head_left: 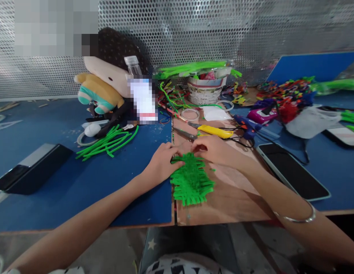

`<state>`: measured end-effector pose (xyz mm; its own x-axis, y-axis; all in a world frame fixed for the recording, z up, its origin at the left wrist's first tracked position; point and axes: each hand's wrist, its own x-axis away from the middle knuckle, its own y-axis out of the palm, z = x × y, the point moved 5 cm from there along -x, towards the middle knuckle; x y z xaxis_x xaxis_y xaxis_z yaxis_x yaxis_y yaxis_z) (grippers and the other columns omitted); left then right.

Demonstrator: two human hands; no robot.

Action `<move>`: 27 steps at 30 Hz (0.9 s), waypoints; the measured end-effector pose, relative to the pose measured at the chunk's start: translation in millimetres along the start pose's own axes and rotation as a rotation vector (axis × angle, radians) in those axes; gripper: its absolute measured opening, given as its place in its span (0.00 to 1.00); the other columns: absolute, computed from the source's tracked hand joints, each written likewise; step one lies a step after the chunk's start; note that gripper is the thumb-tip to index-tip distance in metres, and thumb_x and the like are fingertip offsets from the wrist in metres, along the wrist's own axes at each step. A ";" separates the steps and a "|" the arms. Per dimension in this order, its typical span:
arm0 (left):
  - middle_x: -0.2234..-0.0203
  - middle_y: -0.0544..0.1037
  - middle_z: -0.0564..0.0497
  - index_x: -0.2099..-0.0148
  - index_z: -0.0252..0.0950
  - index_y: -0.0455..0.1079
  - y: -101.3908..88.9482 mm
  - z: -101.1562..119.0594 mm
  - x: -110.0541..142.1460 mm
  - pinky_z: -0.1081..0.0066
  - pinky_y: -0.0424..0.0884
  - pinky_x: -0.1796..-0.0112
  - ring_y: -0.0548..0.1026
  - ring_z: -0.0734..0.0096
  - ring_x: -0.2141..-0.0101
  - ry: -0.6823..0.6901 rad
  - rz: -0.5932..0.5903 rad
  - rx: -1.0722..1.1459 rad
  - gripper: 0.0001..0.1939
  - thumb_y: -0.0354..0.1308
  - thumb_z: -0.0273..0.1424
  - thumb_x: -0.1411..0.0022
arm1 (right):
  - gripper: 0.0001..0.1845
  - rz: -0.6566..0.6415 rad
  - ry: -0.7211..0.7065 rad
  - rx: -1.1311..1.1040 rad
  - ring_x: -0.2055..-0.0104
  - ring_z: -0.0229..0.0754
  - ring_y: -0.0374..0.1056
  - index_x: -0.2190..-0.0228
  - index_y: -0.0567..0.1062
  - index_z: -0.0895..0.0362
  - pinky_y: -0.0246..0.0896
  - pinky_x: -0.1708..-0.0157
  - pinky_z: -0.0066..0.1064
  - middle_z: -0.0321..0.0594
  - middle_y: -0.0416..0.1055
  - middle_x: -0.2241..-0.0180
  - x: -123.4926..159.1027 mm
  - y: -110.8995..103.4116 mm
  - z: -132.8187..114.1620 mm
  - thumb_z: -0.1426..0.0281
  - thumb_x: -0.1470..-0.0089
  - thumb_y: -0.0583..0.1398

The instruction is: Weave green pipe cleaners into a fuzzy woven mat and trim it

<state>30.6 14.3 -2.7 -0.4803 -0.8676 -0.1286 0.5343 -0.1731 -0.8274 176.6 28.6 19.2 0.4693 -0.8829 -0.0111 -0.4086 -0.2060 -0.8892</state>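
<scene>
A fuzzy green mat of pipe cleaners (192, 184), with short ends sticking out along its edges, lies flat on the brown board in front of me. My left hand (163, 163) grips its upper left edge, thumb resting over the green strands. At the top right edge, the curled fingers of my right hand (213, 150) pinch the mat; the fingertips are partly hidden. Just beyond my right hand are dark-bladed scissors (184, 134) and a yellow-handled cutter (215, 131). Loose green pipe cleaners (108, 142) lie in a pile left of my left hand.
A phone (293, 171) lies right of my forearm, and a dark box-like object (34, 167) sits at the left. Behind are a clear tape roll (189, 114), a blue glue gun (247, 125), a white basket (205, 91), a plush toy (101, 91) and a bottle (133, 66).
</scene>
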 end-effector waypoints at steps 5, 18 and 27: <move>0.63 0.68 0.48 0.63 0.36 0.72 3.3 1.0 0.9 0.60 0.62 0.55 0.64 0.60 0.59 -0.017 -0.028 -0.154 0.07 0.59 0.31 0.45 | 0.05 -0.083 -0.068 0.140 0.66 0.41 0.66 0.72 0.77 0.59 0.51 0.68 0.29 0.41 0.73 0.70 0.1 15.3 -5.2 0.74 0.55 0.62; 0.62 0.65 0.48 0.63 0.38 0.68 11.9 0.9 -1.9 0.58 0.59 0.58 0.61 0.57 0.57 -0.079 -0.148 -0.192 0.08 0.53 0.35 0.43 | 0.08 -0.154 -0.037 0.298 0.54 0.50 0.60 0.66 0.72 0.62 0.51 0.56 0.39 0.50 0.68 0.60 1.7 33.9 -10.5 0.75 0.50 0.55; 0.59 0.66 0.47 0.63 0.38 0.67 12.9 1.9 -0.8 0.57 0.58 0.60 0.60 0.56 0.58 -0.056 -0.180 -0.229 0.08 0.51 0.35 0.42 | 0.08 -0.184 -0.023 0.249 0.54 0.50 0.58 0.67 0.72 0.60 0.49 0.59 0.38 0.48 0.66 0.60 3.3 34.3 -12.5 0.77 0.51 0.54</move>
<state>39.1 11.9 -12.2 -0.5106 -0.8580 0.0561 0.2706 -0.2223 -0.9367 154.4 13.4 -5.6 0.5360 -0.8303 0.1525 -0.1120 -0.2490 -0.9620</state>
